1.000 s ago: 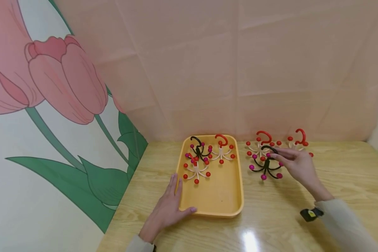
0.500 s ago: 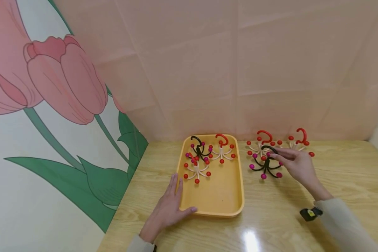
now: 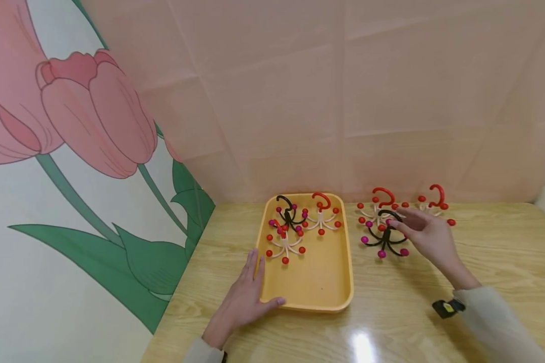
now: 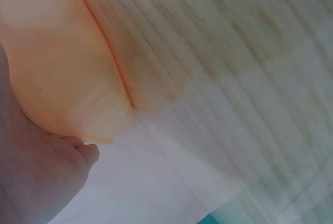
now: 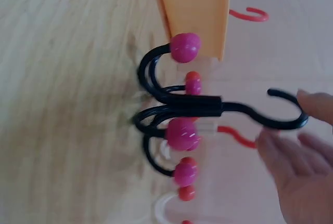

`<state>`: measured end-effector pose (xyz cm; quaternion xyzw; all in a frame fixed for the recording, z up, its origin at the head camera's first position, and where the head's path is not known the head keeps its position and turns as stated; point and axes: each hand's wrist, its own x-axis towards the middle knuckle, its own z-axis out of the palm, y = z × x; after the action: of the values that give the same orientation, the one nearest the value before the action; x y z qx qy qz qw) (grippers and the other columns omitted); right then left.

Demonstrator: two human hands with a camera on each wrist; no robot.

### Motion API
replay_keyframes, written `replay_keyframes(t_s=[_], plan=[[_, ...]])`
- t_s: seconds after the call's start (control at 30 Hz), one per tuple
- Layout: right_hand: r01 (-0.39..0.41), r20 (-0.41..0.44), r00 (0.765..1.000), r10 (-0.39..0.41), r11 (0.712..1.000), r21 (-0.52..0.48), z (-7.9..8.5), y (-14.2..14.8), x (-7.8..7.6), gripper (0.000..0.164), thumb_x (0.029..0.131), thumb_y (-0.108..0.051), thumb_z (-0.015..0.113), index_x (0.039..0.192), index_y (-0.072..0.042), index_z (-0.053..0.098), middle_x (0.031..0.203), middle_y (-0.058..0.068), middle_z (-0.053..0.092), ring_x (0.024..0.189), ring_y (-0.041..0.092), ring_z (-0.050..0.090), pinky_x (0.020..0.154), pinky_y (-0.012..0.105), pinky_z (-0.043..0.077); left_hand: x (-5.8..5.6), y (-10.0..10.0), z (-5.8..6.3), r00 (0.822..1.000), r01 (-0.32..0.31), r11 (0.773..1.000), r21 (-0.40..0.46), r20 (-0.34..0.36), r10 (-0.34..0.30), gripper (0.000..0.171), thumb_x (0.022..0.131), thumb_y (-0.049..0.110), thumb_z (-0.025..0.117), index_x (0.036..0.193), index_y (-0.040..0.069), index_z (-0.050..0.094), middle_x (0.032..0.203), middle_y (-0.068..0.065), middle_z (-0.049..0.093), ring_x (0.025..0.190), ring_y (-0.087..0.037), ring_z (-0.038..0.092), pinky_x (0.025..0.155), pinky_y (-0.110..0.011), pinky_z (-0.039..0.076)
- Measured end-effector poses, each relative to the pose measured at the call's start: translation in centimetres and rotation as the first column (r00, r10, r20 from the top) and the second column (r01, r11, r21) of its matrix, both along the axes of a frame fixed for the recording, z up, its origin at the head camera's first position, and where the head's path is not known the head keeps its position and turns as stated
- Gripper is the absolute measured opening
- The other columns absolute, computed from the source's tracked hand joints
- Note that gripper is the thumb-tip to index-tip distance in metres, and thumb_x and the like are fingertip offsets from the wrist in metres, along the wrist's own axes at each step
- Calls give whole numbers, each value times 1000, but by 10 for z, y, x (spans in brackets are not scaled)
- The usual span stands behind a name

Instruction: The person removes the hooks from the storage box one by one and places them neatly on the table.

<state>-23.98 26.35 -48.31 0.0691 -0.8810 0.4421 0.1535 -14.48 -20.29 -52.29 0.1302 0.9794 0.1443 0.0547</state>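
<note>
In the head view, my left hand (image 3: pixel 241 302) lies at the near-left corner of a yellow tray (image 3: pixel 348 262), its fingers along the left side and its thumb at the front rim. My right hand (image 3: pixel 433 241) is at the top of a black multi-arm hanger hook (image 3: pixel 385 239) with magenta ball ends, which stands upright on the table. In the right wrist view, the thumb (image 5: pixel 318 105) is at the hook's curve; the fingers (image 5: pixel 283 156) sit apart from the thumb, extended behind the hook. The tray holds a black hanger hook (image 3: pixel 288 217) and two white-and-red ones (image 3: pixel 320 219).
Two more white hanger hooks with red tops (image 3: pixel 383 196) and red balls stand behind the black one, partly hidden by it and my right hand. The wooden table (image 3: pixel 309 338) meets a pink cloth backdrop (image 3: pixel 272 126). A tulip-painted wall (image 3: pixel 95 106) is on the left.
My right thumb and fingers have spread slightly apart around the black hook's top. The black hanger hook keeps its place, and the left hand stays at the tray.
</note>
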Motion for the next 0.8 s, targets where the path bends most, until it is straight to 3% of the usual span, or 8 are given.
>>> replay_keyframes(t_s=[0.1, 0.17, 0.4, 0.43, 0.5, 0.67, 0.73, 0.8], plan=[[43, -26, 999, -42, 999, 30, 11, -9, 1, 62, 97, -36, 77, 147, -4, 59, 139, 29, 66, 112, 41, 74, 69, -2, 45, 0, 1, 0, 1000, 0, 1000, -3, -3, 0, 119, 89, 88, 48, 170, 12, 8, 179, -10, -14, 167, -30, -7, 131, -53, 27], [58, -51, 997, -57, 998, 18, 18, -16, 1, 67, 96, -34, 79, 150, -4, 53, 143, 29, 64, 121, 51, 66, 74, -5, 41, 0, 2, 0, 1000, -2, 1000, -3, -1, 2, 119, 89, 88, 48, 170, 12, 7, 179, -10, -14, 167, -30, -8, 132, -53, 27], [67, -143, 987, -71, 997, -27, 46, -47, 5, 62, 94, -33, 81, 145, -4, 59, 139, 23, 67, 121, 41, 65, 91, 4, 44, -1, 4, 1, 1000, -7, 1000, 9, 3, 7, 119, 88, 89, 49, 170, 13, 7, 179, -10, -11, 167, -28, -8, 131, -53, 29], [54, -159, 985, -60, 998, -41, 48, -52, 6, 59, 94, -30, 81, 143, -3, 61, 137, 23, 68, 120, 40, 65, 88, -1, 38, -1, 4, 1, 1000, -7, 1000, 11, 4, 7, 119, 88, 89, 49, 170, 13, 7, 179, -11, -11, 167, -28, -9, 131, -54, 29], [27, -183, 982, -38, 998, -65, 54, -62, 6, 53, 94, -25, 82, 139, -3, 64, 133, 22, 70, 116, 20, 68, 87, -1, 40, 0, 4, 1, 1000, -4, 1000, 16, 3, 4, 119, 88, 88, 50, 170, 13, 7, 179, -10, -13, 167, -29, -8, 131, -54, 29], [-33, -194, 981, 16, 996, -85, 67, -87, 7, 45, 94, -25, 81, 130, -2, 69, 128, 20, 73, 112, 13, 68, 86, 4, 49, 3, 2, 1, 1000, 4, 1000, 30, -11, -4, 118, 89, 86, 51, 170, 11, 8, 177, -6, -18, 167, -30, -8, 131, -54, 28], [-57, -180, 983, 41, 995, -83, 73, -99, 7, 44, 95, -28, 80, 129, -2, 70, 127, 19, 74, 114, 30, 69, 91, 6, 48, 4, 1, 2, 1000, 4, 1000, 30, -15, -3, 118, 89, 86, 51, 170, 11, 8, 177, -5, -18, 167, -30, -7, 130, -55, 29], [-91, -181, 981, 75, 992, -82, 78, -110, 7, 43, 96, -27, 80, 128, -1, 70, 125, 18, 75, 113, 33, 71, 94, 9, 50, 3, 0, 1, 1000, 2, 1000, 27, -10, -1, 118, 89, 86, 51, 170, 12, 7, 177, -4, -19, 167, -29, -8, 130, -55, 29]])
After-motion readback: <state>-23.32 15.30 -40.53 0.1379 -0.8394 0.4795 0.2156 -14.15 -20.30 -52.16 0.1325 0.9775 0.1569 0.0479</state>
